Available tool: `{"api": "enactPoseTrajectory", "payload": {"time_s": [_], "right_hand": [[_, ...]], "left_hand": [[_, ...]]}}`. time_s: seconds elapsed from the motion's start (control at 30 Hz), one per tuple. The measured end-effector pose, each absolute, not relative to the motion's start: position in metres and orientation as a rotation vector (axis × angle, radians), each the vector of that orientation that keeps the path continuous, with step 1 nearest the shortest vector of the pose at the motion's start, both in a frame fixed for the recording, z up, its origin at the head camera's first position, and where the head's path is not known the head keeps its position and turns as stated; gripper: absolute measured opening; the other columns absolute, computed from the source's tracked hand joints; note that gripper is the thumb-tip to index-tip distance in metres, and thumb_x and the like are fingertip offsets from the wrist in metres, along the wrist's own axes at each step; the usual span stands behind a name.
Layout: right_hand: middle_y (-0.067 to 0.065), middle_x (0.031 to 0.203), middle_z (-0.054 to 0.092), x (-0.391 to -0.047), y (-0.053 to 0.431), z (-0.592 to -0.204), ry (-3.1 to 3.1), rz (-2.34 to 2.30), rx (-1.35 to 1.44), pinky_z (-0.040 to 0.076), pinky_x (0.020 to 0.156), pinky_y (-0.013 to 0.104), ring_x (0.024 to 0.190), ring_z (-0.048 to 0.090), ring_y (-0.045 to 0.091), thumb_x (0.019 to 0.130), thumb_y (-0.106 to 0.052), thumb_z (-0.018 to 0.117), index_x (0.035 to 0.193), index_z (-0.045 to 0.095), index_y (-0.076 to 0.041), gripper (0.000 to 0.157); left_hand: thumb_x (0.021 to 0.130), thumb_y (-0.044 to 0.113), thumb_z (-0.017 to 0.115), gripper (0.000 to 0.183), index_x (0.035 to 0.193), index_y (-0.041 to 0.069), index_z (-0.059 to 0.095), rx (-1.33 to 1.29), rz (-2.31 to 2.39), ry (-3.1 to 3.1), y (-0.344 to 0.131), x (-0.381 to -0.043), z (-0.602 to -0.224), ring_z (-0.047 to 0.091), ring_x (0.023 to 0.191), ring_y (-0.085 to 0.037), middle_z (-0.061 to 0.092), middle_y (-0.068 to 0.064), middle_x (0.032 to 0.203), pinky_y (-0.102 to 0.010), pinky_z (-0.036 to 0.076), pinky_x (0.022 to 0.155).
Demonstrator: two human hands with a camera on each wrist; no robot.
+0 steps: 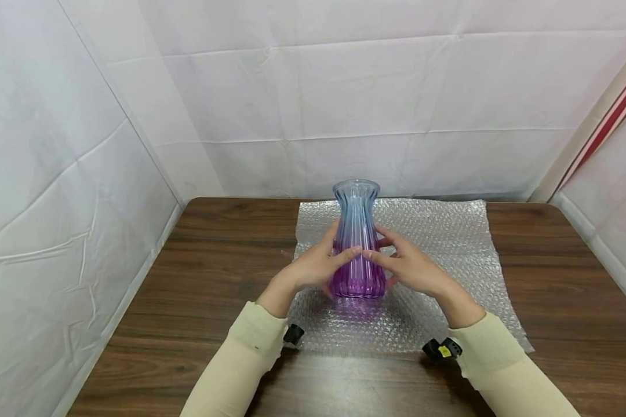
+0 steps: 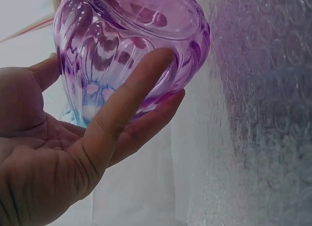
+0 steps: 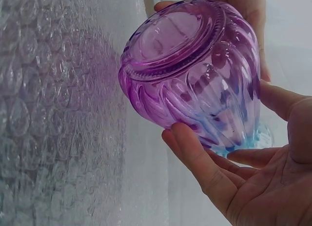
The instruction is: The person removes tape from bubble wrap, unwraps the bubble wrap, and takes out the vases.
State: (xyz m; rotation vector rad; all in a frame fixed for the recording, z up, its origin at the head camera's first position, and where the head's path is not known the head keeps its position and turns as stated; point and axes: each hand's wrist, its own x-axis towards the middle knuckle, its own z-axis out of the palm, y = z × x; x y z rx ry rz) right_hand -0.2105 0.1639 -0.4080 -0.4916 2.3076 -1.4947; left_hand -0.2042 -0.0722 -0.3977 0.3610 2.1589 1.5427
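A ribbed glass vase [image 1: 358, 282], blue at the flared mouth and purple at the base, is held upright between both hands. My left hand [image 1: 312, 265] grips its left side, thumb across the front; my right hand [image 1: 416, 267] mirrors this on the right, and the thumb tips nearly meet. Beneath lies a sheet of bubble wrap [image 1: 448, 231]. Both wrist views show the vase's round underside [image 3: 170, 33] from below, raised off the sheet. In the left wrist view the left fingers [image 2: 122, 109] spread along the purple lower body.
The sheet lies on a dark wood-grain table [image 1: 208, 260], reaching its back edge. White cloth [image 1: 344, 98] hangs behind and at the sides. A red stripe [image 1: 610, 124] runs down the right corner. Small black devices [image 1: 294, 334] are worn at both wrists.
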Motion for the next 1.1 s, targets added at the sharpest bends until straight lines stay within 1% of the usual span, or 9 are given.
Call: {"api": "enactPoseTrajectory", "payload": {"time_s": [0.13,0.27,0.37,0.47,0.53,0.67,0.77,0.97,1.1], "right_hand": [[0.031,0.152,0.041,-0.2107,0.1626,-0.4075,2.312,-1.509,-0.492,0.064,0.067,0.050,0.097,0.072,0.032,0.104,-0.035,0.063,0.168,0.015,-0.016,0.082],[0.030,0.152,0.040,-0.2106,0.1616,-0.4075,2.300,-1.537,-0.485,0.065,0.068,0.046,0.101,0.071,0.035,0.104,-0.032,0.064,0.168,0.015,-0.016,0.082],[0.031,0.153,0.039,-0.2104,0.1613,-0.4075,2.289,-1.554,-0.483,0.065,0.070,0.045,0.103,0.071,0.037,0.104,-0.030,0.064,0.168,0.014,-0.015,0.082],[0.031,0.153,0.038,-0.2101,0.1615,-0.4077,2.281,-1.567,-0.493,0.065,0.071,0.046,0.103,0.071,0.036,0.104,-0.027,0.065,0.168,0.012,-0.013,0.083],[0.031,0.154,0.037,-0.2101,0.1616,-0.4079,2.279,-1.572,-0.497,0.065,0.072,0.046,0.102,0.071,0.035,0.104,-0.025,0.065,0.168,0.011,-0.013,0.084],[0.029,0.154,0.038,-0.2106,0.1613,-0.4081,2.289,-1.575,-0.493,0.064,0.072,0.046,0.104,0.071,0.034,0.103,-0.024,0.066,0.168,0.012,-0.013,0.085],[0.029,0.154,0.038,-0.2114,0.1611,-0.4086,2.298,-1.570,-0.499,0.064,0.074,0.046,0.109,0.070,0.038,0.102,-0.024,0.068,0.168,0.013,-0.012,0.086],[0.025,0.156,0.040,-0.2114,0.1598,-0.4081,2.244,-1.604,-0.510,0.064,0.083,0.049,0.119,0.066,0.043,0.101,-0.023,0.069,0.166,0.018,-0.006,0.084],[0.024,0.156,0.042,-0.2109,0.1597,-0.4073,2.236,-1.606,-0.516,0.064,0.085,0.050,0.119,0.066,0.043,0.101,-0.023,0.070,0.165,0.023,-0.006,0.081]], "left_hand": [[0.102,0.049,0.061,0.093,0.164,0.046,-0.008,0.368,1.558,2.191,-0.0723,-0.2041,-0.3983,0.065,0.113,-0.055,0.040,-0.026,0.155,-0.059,0.061,0.057],[0.101,0.047,0.065,0.095,0.165,0.045,-0.006,0.382,1.565,2.238,-0.0725,-0.2032,-0.3980,0.066,0.109,-0.053,0.043,-0.026,0.151,-0.057,0.061,0.055],[0.100,0.045,0.067,0.096,0.165,0.043,-0.003,0.406,1.572,2.272,-0.0725,-0.2028,-0.3975,0.065,0.112,-0.053,0.045,-0.027,0.149,-0.054,0.062,0.055],[0.099,0.044,0.069,0.096,0.166,0.041,-0.001,0.428,1.569,2.306,-0.0724,-0.2027,-0.3979,0.063,0.118,-0.052,0.047,-0.026,0.147,-0.049,0.063,0.060],[0.099,0.044,0.070,0.100,0.166,0.039,-0.003,0.413,1.572,2.311,-0.0725,-0.2020,-0.3983,0.062,0.120,-0.052,0.045,-0.024,0.148,-0.049,0.064,0.061],[0.097,0.041,0.073,0.107,0.166,0.035,-0.009,0.385,1.578,2.309,-0.0732,-0.2007,-0.3991,0.060,0.123,-0.051,0.042,-0.022,0.151,-0.046,0.065,0.065],[0.097,0.040,0.074,0.109,0.166,0.035,-0.010,0.385,1.591,2.298,-0.0742,-0.2002,-0.3998,0.060,0.126,-0.048,0.041,-0.019,0.153,-0.044,0.065,0.074],[0.095,0.042,0.075,0.110,0.167,0.033,-0.008,0.388,1.590,2.304,-0.0759,-0.2001,-0.4000,0.062,0.128,-0.041,0.038,-0.015,0.158,-0.047,0.061,0.093],[0.096,0.040,0.075,0.110,0.168,0.028,-0.006,0.399,1.605,2.309,-0.0767,-0.2011,-0.4011,0.064,0.126,-0.038,0.038,-0.014,0.158,-0.047,0.059,0.098]]}}
